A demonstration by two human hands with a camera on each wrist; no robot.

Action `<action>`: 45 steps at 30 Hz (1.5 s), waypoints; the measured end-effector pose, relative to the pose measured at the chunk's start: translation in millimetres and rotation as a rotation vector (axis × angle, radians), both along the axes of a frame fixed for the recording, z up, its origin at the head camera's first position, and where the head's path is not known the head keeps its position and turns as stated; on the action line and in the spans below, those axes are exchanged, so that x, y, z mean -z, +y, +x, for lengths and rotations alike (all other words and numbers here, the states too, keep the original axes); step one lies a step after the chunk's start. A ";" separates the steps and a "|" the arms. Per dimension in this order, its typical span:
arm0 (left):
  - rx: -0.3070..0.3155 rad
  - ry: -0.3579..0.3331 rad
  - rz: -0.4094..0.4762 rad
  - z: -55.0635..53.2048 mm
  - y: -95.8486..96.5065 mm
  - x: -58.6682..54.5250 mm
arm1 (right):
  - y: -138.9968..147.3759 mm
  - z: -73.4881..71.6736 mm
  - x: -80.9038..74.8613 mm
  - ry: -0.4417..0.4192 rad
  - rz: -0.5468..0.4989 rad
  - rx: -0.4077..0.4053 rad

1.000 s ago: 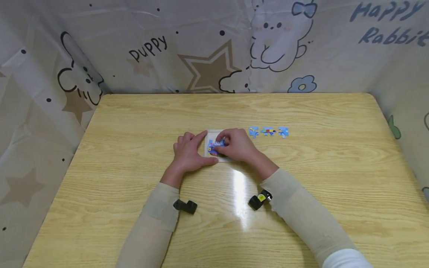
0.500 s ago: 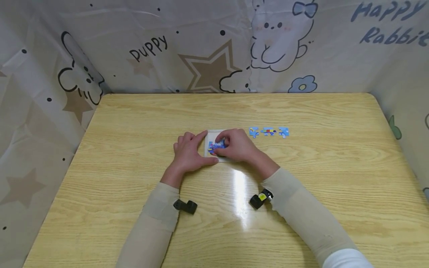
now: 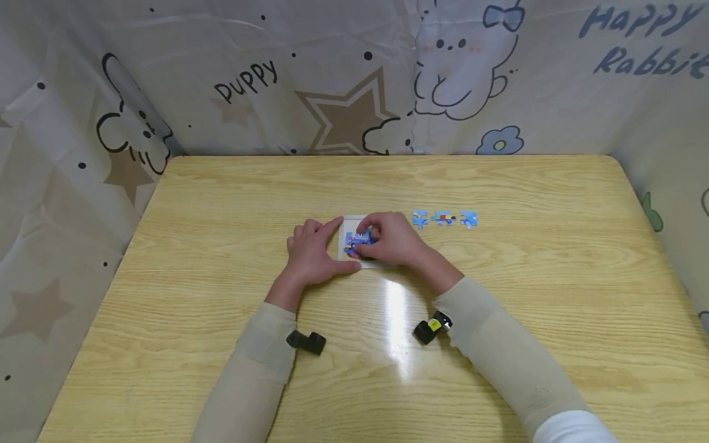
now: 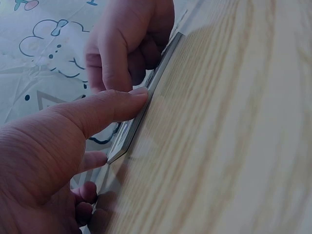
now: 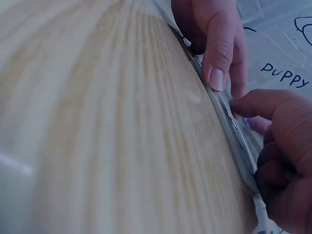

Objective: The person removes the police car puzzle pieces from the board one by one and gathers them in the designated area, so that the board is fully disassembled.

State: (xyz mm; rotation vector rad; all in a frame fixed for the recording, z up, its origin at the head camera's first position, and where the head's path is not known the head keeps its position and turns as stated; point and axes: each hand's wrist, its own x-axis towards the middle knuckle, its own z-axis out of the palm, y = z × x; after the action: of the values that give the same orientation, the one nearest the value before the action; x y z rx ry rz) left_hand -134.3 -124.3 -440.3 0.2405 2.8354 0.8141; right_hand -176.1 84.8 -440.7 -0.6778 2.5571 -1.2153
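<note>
A small pale puzzle frame (image 3: 349, 220) lies on the table, with blue, cartoon-printed jigsaw pieces (image 3: 350, 241) at its left. My left hand (image 3: 314, 252) steadies it from the left: the straight thumb rests along the near rim and the forefinger reaches the far left corner. In the left wrist view that thumb (image 4: 117, 105) presses on the frame's edge. From the right, my right hand (image 3: 394, 240) reaches over the frame, thumb and forefinger pinching a jigsaw piece largely hidden beneath them. The right wrist view shows its other fingers (image 5: 278, 165) curled in by the rim.
Three loose jigsaw pieces lie in a row right of the frame: a left one (image 3: 419, 218), a multicoloured middle one (image 3: 444, 218) and a right one (image 3: 469, 219). The wooden table (image 3: 221, 203) ends at a printed cloth backdrop (image 3: 332, 74).
The jigsaw piece under my right fingertips has shifted and turned slightly inside the frame. My left hand and the loose row stay where they were.
</note>
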 end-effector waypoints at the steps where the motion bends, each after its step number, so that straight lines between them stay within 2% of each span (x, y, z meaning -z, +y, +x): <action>1: 0.000 -0.003 0.000 0.1 -0.1 0.3 | 1.1 0.8 0.0 0.009 -0.016 0.000; 6: -0.002 -0.005 -0.006 0.0 0.1 0.0 | 11.0 5.7 0.2 0.042 -0.088 0.006; 9: -0.006 -0.007 -0.004 -0.2 0.3 -0.7 | 20.9 9.6 -0.6 0.026 -0.112 0.027; 15: -0.011 -0.018 -0.001 -0.5 1.1 -0.9 | 47.0 18.0 -3.0 0.002 -0.115 0.067; 22: -0.017 -0.015 0.006 -0.9 0.8 -0.4 | 79.1 22.1 -6.1 -0.006 -0.067 0.124; 30: -0.023 -0.014 0.013 0.1 0.5 1.2 | 103.1 21.0 -3.0 -0.016 -0.038 0.160; 45: -0.019 -0.013 0.013 0.6 0.7 1.1 | 114.9 9.9 1.1 0.012 0.043 0.156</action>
State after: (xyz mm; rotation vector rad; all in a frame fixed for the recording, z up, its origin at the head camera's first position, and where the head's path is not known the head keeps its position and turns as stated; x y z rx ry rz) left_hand -133.7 -123.6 -441.4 0.2093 2.8256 0.8351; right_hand -166.3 199.7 -441.7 -0.4854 2.6814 -1.2009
